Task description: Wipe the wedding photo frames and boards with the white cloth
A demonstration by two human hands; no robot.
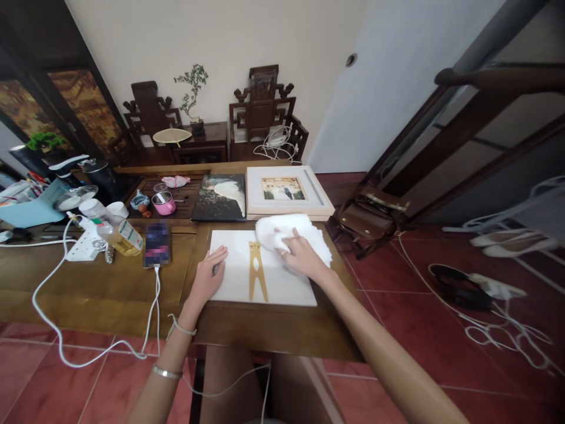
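Observation:
A white rectangular board (233,277) lies flat on the wooden table. On its middle is a flat mustard-yellow figure (255,268) with an eared top and two long legs. My left hand (210,274) rests on the board's left edge, fingers stretched out, holding nothing. At the board's upper right, my right hand (300,253) presses on and grips a bunched white cloth (282,227). Part of the cloth is under my fingers, and it spreads over the board's right corner.
Behind the board are a framed photo (289,191) and a dark picture (220,197). To the left stand a phone (156,244) with a white cable, an oil-coloured bottle (121,235), a power strip (83,244) and a pink cup (163,203). A brown bag (368,221) hangs at right.

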